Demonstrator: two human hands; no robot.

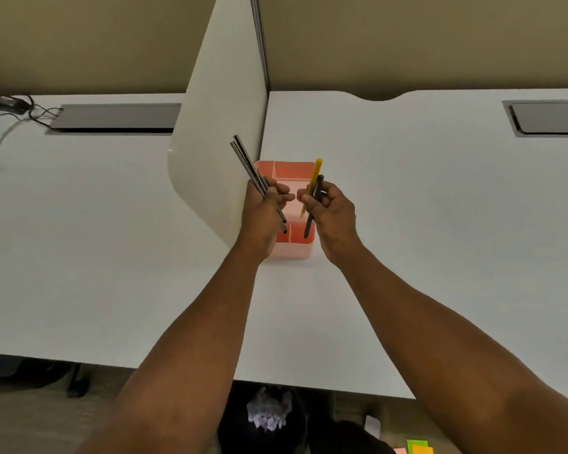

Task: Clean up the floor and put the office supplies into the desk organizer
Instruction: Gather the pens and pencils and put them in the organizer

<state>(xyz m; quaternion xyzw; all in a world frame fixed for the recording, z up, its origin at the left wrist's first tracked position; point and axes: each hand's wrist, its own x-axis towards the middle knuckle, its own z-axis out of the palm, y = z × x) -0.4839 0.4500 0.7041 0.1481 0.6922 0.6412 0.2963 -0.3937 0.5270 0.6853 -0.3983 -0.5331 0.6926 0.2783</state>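
Left hand (263,204) gripped a bunch of dark pens (248,165); right hand (332,204) gripped a yellow pen (315,173) and a black pen (310,221). Both were over the pink organizer (292,247) on the white worktop (407,224), beside the divider (223,126). Sticky notes (418,447) lay on the floor.

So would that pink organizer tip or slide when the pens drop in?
The pink organizer looks like thin plastic, so probably light and apt to slide on the smooth white desk. Its broad, boxy base suggests tipping is unlikely. Neither hand steadies it, so a nudge could shift it.
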